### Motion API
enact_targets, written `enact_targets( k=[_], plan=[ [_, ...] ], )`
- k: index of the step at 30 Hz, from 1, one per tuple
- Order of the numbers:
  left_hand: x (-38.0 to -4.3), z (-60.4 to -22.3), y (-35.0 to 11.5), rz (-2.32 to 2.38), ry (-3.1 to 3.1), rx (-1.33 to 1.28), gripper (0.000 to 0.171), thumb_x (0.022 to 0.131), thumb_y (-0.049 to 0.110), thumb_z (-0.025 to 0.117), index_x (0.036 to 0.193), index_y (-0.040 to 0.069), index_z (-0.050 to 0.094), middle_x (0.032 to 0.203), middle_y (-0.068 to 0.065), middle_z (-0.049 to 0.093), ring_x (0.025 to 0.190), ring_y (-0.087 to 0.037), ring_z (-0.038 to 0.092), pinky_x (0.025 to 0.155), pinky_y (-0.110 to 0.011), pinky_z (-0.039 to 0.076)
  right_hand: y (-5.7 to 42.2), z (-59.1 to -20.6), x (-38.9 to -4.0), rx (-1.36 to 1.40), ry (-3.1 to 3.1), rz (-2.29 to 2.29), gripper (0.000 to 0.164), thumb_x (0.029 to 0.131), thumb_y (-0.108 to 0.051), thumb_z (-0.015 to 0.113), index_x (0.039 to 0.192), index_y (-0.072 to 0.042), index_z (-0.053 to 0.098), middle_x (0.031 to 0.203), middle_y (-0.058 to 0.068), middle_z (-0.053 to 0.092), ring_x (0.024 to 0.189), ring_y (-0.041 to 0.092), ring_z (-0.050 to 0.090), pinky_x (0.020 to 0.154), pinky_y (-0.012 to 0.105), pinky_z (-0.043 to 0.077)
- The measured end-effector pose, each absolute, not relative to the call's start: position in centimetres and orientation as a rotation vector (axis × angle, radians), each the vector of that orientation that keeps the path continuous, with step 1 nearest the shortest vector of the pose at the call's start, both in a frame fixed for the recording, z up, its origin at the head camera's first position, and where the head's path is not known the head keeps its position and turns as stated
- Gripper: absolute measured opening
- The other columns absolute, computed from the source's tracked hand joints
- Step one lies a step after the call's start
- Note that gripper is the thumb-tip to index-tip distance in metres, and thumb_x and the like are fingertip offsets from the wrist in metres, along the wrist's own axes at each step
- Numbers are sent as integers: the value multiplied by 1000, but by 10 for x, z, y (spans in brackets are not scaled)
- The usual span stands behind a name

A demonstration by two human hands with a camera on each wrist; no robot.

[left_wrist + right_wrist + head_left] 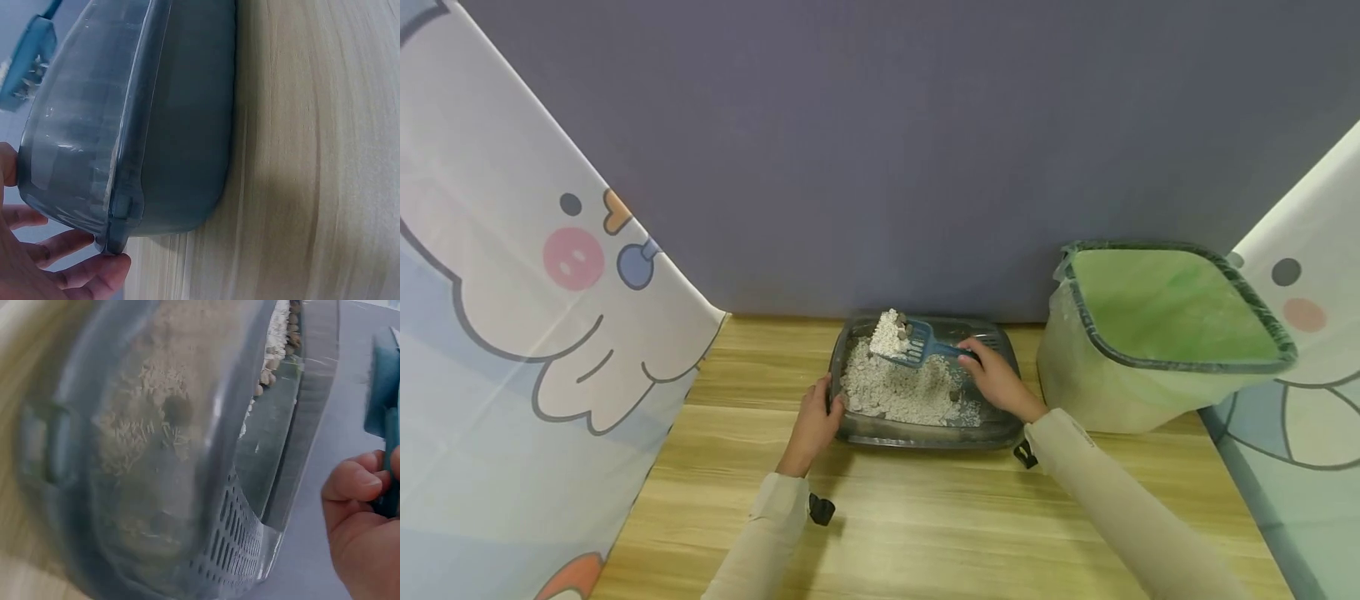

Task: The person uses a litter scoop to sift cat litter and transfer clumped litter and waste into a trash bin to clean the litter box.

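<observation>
- Your right hand [1000, 383] has its fingers clenched round the handle of the blue slotted plastic scoop [926, 342], raised over the far middle of the grey translucent plastic tray [925, 434].
- The pale granular litter [887, 337] is banked at the scoop's left tip, so a dip of your wrist could spill it over the tray's far rim.
- The rounded grey-brown lumps [902, 326] sit beside that bank; a sharp shake could roll them off.
- Your left hand [815, 422] grasps the tray's left rim with its fingers; pulling or pressing hard there could drag or tip the tray on the wood-grain table [925, 521].
- The square bin with a pale green plastic liner [1071, 367] stands just right of the tray; swinging your right forearm wide could knock it.
- The scoop looks shallow, with bare slots showing near its handle.
- The tray looks glossy, more litter heaped left and middle, its right part thinly covered.
</observation>
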State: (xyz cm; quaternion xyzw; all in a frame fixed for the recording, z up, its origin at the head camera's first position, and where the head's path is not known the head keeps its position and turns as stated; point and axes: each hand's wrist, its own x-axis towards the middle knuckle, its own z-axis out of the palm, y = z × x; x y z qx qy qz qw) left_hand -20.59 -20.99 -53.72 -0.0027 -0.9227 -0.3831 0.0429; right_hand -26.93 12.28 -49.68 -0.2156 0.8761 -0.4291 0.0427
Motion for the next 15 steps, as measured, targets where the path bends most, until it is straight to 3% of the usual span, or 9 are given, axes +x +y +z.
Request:
enact_targets(
  k=[4,10,15],
  plan=[
    [-206,-537,-210,-1168,-2825,-7,50,98,22,47,143,5,36,115,-20,50,93,-33,48,71,-47,43,126,-492,-261,-655,2741,-1374,36,101,-28,41,129,-5,47,73,5,50,59,19,42,63,39,36],
    [-204,-536,-211,-1181,-2826,13,50,98,22,48,144,5,36,119,-21,49,99,-36,48,76,-49,42,127,-479,-251,-627,2800,-1458,36,101,-28,43,128,-6,49,104,14,58,74,24,53,69,42,41],
    [-204,-536,-210,-1177,-2819,-1,49,98,20,48,143,4,37,116,-21,50,96,-35,48,75,-48,41,129,-471,-244,-628,2783,-1550,32,101,-30,39,126,-11,48,79,9,51,59,22,46,56,36,39]
  ],
)
